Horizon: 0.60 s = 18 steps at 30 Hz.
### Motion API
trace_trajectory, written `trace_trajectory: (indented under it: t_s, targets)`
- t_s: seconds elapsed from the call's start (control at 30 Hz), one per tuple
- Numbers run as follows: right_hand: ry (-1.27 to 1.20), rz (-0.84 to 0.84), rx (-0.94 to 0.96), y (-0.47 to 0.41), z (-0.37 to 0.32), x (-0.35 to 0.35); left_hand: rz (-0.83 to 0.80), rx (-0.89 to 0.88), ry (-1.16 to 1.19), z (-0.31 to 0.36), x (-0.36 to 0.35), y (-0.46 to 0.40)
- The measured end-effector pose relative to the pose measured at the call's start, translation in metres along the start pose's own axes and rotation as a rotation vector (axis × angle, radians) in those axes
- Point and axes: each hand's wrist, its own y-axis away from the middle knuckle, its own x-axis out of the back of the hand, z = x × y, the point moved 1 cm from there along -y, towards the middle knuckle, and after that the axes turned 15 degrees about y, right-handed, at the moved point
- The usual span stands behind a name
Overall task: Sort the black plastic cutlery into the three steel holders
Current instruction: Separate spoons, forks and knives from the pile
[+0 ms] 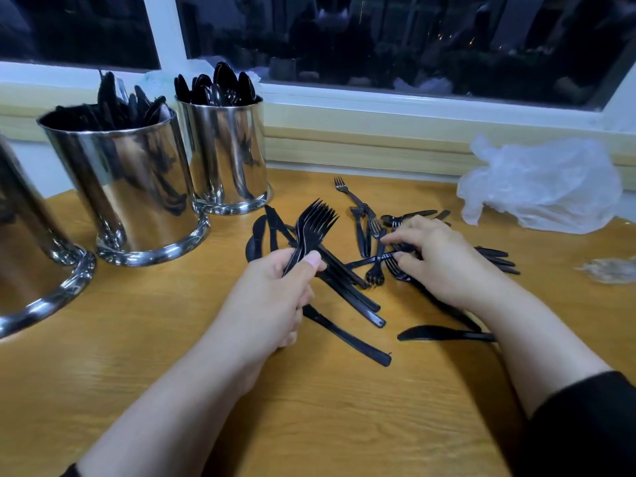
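Head view: glossy black forks (315,223) bunched in left hand (275,294).

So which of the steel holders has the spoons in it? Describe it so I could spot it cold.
Start at the white window frame along the back of the wooden table. Three shiny steel cylindrical holders stand at the left; take the one farthest back, nearest the window. Rounded black plastic spoon bowls stick up from it, while its neighbour in front shows narrow pointed pieces.
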Motion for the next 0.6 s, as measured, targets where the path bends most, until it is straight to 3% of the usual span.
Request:
trace_trajectory:
  t_s: [0.37,0.6]
  targets:
    - [0.032,-0.139,0.175,0.001,-0.003,-0.008,0.084,-0.030,-0.016,-0.006,-0.002,-0.008]
    - [0.019,-0.011,0.203,-0.001,-0.011,-0.018,0.074,-0.034,-0.027,-0.008,-0.005,-0.007]
